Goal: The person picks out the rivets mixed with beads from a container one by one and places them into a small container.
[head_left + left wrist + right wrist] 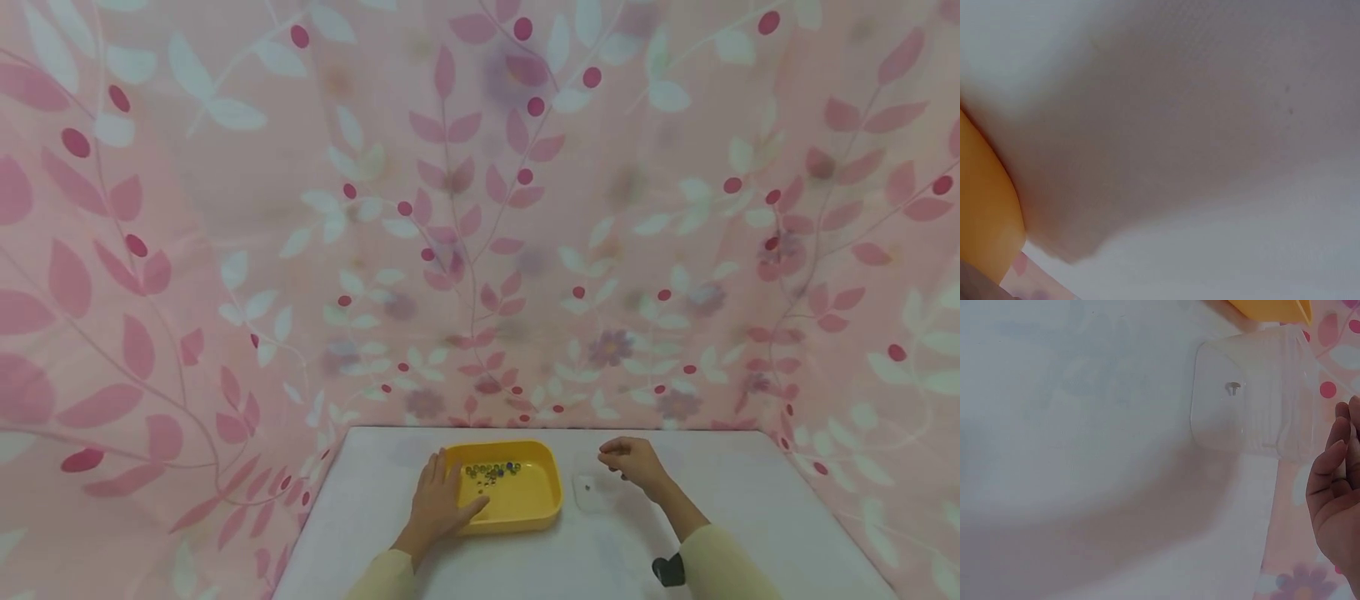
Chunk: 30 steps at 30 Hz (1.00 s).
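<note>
My left hand (441, 497), fingers spread and straight, rests over the left rim of a yellow tray (525, 508). Inside the tray lie several glass marbles (483, 471), greenish and blue, mostly along its back left part. Just right of the tray stands a small clear plastic container (1260, 394). One small shiny piece (1232, 387) shows through its wall. My right hand (637, 467) hovers beside and above this container, its fingers bent inward with their tips close together. I cannot tell whether something sits between those fingertips.
Tray and container stand on a white-covered table (750, 517). A pink leaf-patterned cloth (480, 250) hangs behind and along both sides. A dark device (668, 571) sits at the right sleeve.
</note>
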Each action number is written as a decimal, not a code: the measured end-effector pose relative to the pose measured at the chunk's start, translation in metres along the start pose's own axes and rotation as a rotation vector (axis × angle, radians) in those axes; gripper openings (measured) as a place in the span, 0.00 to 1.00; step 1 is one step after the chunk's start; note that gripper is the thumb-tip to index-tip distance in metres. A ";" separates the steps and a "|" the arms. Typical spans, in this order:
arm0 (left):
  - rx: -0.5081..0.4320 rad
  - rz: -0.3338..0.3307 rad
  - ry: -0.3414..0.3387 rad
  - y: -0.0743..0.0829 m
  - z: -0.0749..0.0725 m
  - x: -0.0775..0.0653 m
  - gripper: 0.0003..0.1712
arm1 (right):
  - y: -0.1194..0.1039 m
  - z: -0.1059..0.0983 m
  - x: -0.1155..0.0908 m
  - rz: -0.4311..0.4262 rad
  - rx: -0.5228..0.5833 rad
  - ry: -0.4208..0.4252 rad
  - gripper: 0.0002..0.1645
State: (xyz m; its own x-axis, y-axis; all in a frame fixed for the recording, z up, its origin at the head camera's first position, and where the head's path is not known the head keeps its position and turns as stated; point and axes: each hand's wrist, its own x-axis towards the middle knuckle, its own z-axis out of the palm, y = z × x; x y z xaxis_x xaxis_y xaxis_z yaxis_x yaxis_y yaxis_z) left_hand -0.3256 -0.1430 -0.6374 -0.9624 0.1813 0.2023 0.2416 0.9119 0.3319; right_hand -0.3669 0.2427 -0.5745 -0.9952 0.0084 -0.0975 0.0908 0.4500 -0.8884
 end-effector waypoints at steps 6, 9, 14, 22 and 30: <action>0.008 0.011 0.016 -0.001 0.000 -0.001 0.58 | 0.002 0.003 -0.001 0.004 -0.016 -0.007 0.20; 0.009 0.026 0.035 -0.002 0.001 0.000 0.57 | 0.001 0.003 -0.001 -0.004 -0.014 -0.007 0.19; -0.001 0.027 0.044 -0.002 0.003 -0.001 0.56 | 0.005 0.004 -0.004 -0.005 -0.010 -0.006 0.19; -0.002 0.023 0.040 -0.001 0.007 -0.008 0.54 | 0.012 0.010 -0.014 0.029 -0.032 0.007 0.17; 0.027 0.027 0.047 -0.003 0.003 -0.001 0.55 | 0.006 0.009 -0.007 -0.019 -0.083 0.009 0.18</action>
State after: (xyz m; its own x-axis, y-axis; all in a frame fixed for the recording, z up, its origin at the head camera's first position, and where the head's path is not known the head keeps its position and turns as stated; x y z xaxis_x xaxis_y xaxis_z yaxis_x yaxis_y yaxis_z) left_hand -0.3254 -0.1451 -0.6417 -0.9485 0.1890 0.2541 0.2632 0.9167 0.3007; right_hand -0.3594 0.2374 -0.5829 -0.9971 0.0072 -0.0760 0.0686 0.5225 -0.8499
